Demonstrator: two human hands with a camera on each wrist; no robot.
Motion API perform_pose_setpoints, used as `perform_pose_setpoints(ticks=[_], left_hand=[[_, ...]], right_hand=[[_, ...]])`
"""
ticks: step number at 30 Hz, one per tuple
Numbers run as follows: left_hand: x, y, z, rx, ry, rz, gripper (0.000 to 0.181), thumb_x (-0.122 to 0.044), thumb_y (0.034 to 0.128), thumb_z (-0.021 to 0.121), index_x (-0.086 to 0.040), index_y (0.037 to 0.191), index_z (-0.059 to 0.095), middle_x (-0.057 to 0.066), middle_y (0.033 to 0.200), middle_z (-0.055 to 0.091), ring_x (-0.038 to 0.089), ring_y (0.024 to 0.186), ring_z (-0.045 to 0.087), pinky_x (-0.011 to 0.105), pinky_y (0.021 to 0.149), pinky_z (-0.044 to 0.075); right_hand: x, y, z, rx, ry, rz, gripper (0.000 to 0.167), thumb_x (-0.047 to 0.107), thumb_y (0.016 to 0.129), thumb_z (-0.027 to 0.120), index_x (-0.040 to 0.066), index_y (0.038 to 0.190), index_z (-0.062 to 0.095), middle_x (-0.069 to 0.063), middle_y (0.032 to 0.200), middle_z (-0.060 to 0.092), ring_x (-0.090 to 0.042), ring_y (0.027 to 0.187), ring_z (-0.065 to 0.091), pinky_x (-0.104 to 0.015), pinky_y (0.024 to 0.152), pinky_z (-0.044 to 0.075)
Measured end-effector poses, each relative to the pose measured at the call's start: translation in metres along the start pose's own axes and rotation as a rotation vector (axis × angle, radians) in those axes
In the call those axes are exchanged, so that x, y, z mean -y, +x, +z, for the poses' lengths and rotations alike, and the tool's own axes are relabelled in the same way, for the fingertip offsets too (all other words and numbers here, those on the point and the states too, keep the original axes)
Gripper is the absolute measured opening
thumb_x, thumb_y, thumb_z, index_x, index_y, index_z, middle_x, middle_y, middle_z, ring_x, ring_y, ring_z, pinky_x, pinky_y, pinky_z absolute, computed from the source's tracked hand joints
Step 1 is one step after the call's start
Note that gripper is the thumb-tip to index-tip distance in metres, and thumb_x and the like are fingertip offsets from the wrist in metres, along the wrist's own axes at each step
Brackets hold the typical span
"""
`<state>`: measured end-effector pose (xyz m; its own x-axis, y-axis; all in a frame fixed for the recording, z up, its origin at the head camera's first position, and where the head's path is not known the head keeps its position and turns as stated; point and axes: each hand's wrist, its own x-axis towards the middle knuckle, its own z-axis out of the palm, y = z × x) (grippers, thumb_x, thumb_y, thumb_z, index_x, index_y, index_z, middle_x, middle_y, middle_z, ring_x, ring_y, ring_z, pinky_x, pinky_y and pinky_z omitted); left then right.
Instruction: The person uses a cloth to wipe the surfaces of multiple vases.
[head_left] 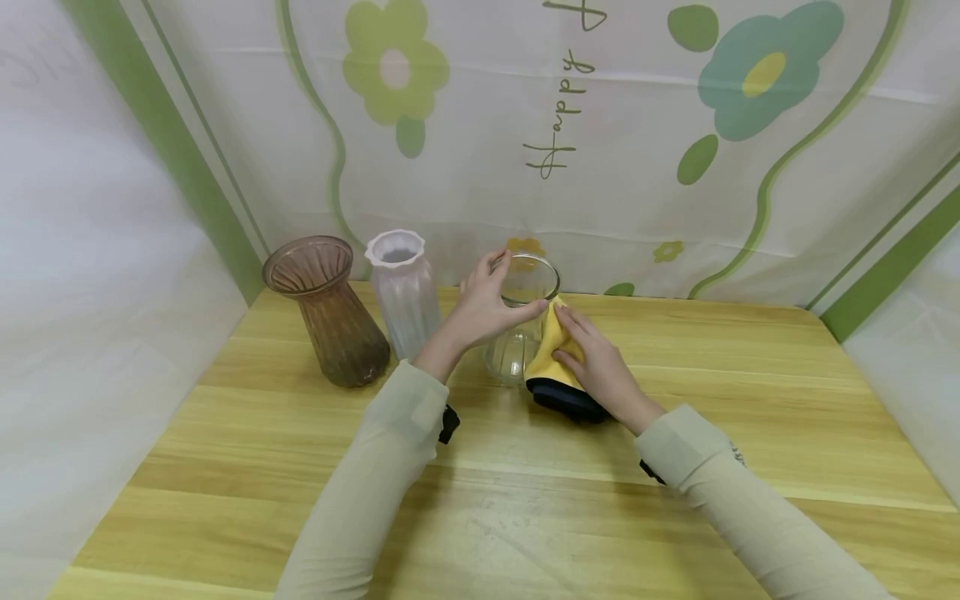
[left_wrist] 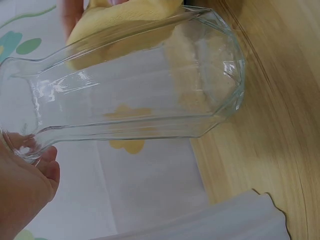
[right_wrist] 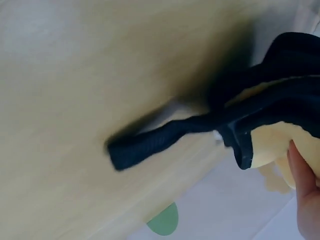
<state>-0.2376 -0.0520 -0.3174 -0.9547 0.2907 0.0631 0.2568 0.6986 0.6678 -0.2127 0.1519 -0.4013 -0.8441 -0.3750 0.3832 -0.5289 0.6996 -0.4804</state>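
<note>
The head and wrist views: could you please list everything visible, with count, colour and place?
Clear vase: one, colourless, centre of head view.
Yellow cloth: one, yellow with black edge, against clear vase.
Brown vase: one, translucent brown, leftmost vase.
Pale vase: one, pinkish white, between the other vases.
Table: one, light wood, under vases.
Printed backdrop: one, white with green, behind table.
Side panels: two, white, left and right.
Wrist gear: two, black, beneath the cuffs.
Sleeves: two, pale beige, lower head view.
Left hand grip: one, bare, holding clear vase's neck.
Right hand grip: one, bare, holding the cloth.
</note>
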Motion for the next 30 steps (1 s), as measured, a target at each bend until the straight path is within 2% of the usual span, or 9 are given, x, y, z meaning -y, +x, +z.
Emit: perform_pose_setpoints(ticks=[7, 12, 17, 22, 26, 30], left_hand=[[-0.001, -0.001, 0.002, -0.036, -0.018, -0.019, 0.103, -0.059, 0.0801, 0.066, -0.013, 0.154, 0.011, 0.008, 0.161, 0.007, 0.033, 0.148, 0.012, 0.059, 0.117, 0.015], [-0.002, -0.003, 0.005, -0.057, -0.022, -0.056, 0.106, -0.062, 0.0791, 0.066, -0.014, 0.155, 0.01, 0.012, 0.159, 0.006, 0.037, 0.145, 0.015, 0.06, 0.115, 0.021], [-0.003, -0.004, 0.006, -0.073, 0.006, -0.064, 0.102, -0.062, 0.0812, 0.063, -0.012, 0.154, 0.012, 0.013, 0.159, 0.009, 0.038, 0.145, 0.016, 0.058, 0.116, 0.02], [-0.003, -0.004, 0.001, -0.082, 0.012, -0.057, 0.101, -0.058, 0.0807, 0.067, -0.008, 0.153, 0.018, 0.013, 0.159, 0.017, 0.037, 0.145, 0.022, 0.058, 0.117, 0.019], [-0.004, -0.002, -0.003, -0.067, 0.001, -0.064, 0.103, -0.056, 0.08, 0.069, -0.004, 0.153, 0.017, 0.015, 0.159, 0.02, 0.038, 0.143, 0.027, 0.058, 0.115, 0.024], [-0.005, -0.001, -0.005, -0.038, 0.0, -0.07, 0.103, -0.053, 0.0811, 0.068, -0.005, 0.153, 0.014, 0.014, 0.16, 0.016, 0.041, 0.142, 0.027, 0.059, 0.112, 0.029]], right_hand=[[-0.006, -0.006, 0.005, 0.111, -0.043, 0.057, 0.07, 0.008, 0.087, 0.067, 0.006, 0.148, 0.033, -0.022, 0.145, 0.043, -0.042, 0.126, 0.049, -0.052, 0.101, 0.045], [-0.006, -0.007, 0.007, 0.13, -0.049, 0.062, 0.07, 0.008, 0.088, 0.066, 0.006, 0.149, 0.032, -0.022, 0.147, 0.041, -0.043, 0.126, 0.048, -0.052, 0.101, 0.045], [-0.006, -0.007, 0.007, 0.093, -0.058, 0.025, 0.07, 0.007, 0.088, 0.066, 0.006, 0.149, 0.032, -0.022, 0.147, 0.04, -0.043, 0.12, 0.053, -0.051, 0.097, 0.048], [-0.002, -0.003, 0.005, 0.004, -0.031, -0.03, 0.072, 0.006, 0.086, 0.068, 0.006, 0.149, 0.032, -0.021, 0.148, 0.039, -0.042, 0.122, 0.052, -0.05, 0.097, 0.048], [0.004, 0.002, 0.003, -0.081, -0.007, -0.061, 0.072, 0.004, 0.085, 0.069, 0.005, 0.148, 0.034, -0.021, 0.148, 0.04, -0.041, 0.127, 0.049, -0.05, 0.099, 0.047], [0.009, 0.005, 0.001, -0.121, 0.005, -0.072, 0.071, 0.004, 0.084, 0.07, 0.004, 0.147, 0.035, -0.02, 0.148, 0.04, -0.041, 0.123, 0.052, -0.048, 0.096, 0.049]])
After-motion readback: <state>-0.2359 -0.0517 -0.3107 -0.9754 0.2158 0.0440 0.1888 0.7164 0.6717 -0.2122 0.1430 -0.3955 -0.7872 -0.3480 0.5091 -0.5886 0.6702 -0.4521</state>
